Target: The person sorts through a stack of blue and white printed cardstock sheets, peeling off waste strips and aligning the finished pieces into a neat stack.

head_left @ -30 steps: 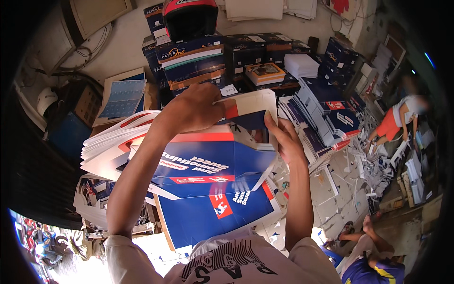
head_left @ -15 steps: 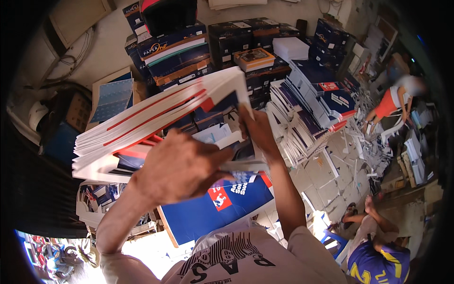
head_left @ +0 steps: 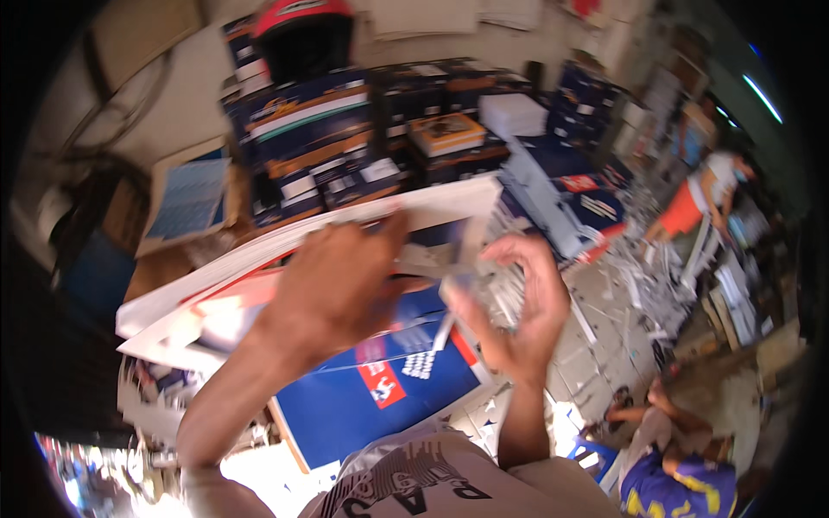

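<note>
A thick stack of large white printed sheets (head_left: 164,298) with red and dark blue print slants in front of me. My left hand (head_left: 332,285) is over its near face, fingers toward the upper edge; blur hides whether they grip it. My right hand (head_left: 522,311) is open just off the stack's right end, palm turned up, thumb and fingers apart. Below both hands lies a blue printed sheet (head_left: 332,410) with a red panel and white lettering, on a pile at the table's edge.
Dark blue cartons (head_left: 302,104) line the wall, with a red helmet (head_left: 304,34) on top. Right of them stand a printed stack (head_left: 553,194) and paper scraps (head_left: 643,268) on the tiled floor. One person (head_left: 682,466) sits low at right; another (head_left: 712,186) bends farther back.
My right hand has let go of the stack's right end and opened. The stack has dropped lower and lies flatter. My left hand has stayed near its face, fingers now higher.
</note>
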Motion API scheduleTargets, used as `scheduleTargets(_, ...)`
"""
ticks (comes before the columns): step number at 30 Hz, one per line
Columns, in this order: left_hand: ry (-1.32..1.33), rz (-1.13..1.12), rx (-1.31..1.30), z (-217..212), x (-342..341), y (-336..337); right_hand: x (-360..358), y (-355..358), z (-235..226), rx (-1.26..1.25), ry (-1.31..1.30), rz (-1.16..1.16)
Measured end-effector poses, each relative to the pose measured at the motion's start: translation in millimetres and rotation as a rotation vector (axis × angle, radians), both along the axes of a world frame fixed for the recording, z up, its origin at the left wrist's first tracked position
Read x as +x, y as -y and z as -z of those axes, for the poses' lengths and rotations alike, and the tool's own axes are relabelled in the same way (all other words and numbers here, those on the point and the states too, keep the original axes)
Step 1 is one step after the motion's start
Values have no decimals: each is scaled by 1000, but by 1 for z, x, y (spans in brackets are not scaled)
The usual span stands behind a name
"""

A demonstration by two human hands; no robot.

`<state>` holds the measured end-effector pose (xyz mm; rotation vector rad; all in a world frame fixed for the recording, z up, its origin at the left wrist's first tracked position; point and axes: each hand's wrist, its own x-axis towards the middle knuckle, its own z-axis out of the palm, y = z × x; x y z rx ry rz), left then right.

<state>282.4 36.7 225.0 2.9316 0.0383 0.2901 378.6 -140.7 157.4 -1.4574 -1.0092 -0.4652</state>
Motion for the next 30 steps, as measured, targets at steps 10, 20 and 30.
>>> scheduleTargets(10, 618, -86, 216, -10, -97, -57, -52, -71, 8, -305, 77, 208)
scheduleTargets(20, 91, -165, -148, 1, -97, -149, -17, -87, 36, 67, 463, 59)
scheduleTargets(30, 563, -464, 183, 6, -174, -148, -27, -81, 31, -91, 220, 47)
